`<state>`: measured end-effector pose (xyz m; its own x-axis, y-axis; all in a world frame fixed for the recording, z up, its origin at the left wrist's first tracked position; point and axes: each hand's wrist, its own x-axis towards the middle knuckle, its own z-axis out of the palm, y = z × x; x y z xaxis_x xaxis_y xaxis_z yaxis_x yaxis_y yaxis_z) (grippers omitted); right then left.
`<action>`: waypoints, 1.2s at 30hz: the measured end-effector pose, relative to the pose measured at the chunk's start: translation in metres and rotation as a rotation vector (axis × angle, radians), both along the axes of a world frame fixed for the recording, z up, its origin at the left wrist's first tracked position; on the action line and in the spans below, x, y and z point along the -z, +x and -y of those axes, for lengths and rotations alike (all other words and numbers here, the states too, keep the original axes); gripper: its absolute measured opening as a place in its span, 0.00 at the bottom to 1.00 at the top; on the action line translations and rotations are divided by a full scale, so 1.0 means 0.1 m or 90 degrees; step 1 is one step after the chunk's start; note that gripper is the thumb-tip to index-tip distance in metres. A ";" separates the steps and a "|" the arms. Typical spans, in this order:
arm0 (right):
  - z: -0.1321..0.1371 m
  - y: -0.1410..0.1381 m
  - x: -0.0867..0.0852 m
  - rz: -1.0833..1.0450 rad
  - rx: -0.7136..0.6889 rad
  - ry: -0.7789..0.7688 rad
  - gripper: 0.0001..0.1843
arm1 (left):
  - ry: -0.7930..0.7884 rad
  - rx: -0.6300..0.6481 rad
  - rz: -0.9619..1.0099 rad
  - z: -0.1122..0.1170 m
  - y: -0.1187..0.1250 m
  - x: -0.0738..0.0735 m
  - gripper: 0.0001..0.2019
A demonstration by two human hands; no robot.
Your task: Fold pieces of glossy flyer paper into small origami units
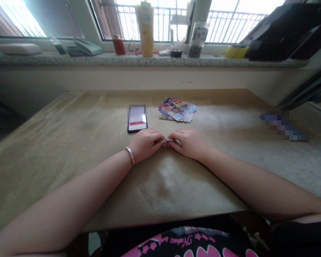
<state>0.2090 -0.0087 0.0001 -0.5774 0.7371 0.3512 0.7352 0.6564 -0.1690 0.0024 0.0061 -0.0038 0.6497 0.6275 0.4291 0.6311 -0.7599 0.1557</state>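
Observation:
My left hand [145, 143], with a silver bangle at the wrist, and my right hand [189, 143] meet over the middle of the table. Fingers and thumbs of both are closed on a thin, light-coloured flat piece [167, 140], seen almost edge-on. Most of it is covered by the fingers, so its exact kind cannot be made out. Just beyond my left hand lies a phone [138, 119] with its screen lit. A loose pile of colourful printed paper pieces [178, 110] rests beyond my hands, slightly to the right.
The pale table [69, 157] runs back to a wall below a granite windowsill [96, 60]. On the sill stand a tall yellow bottle [146, 32], a red jar [119, 45], clear containers and a black bag [283, 34]. A blurred blue flat item [282, 126] lies at the table's right.

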 end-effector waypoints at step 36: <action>-0.10 -0.05 0.06 -0.452 0.053 -0.349 0.13 | -0.304 -0.096 0.272 0.05 0.03 -0.07 0.13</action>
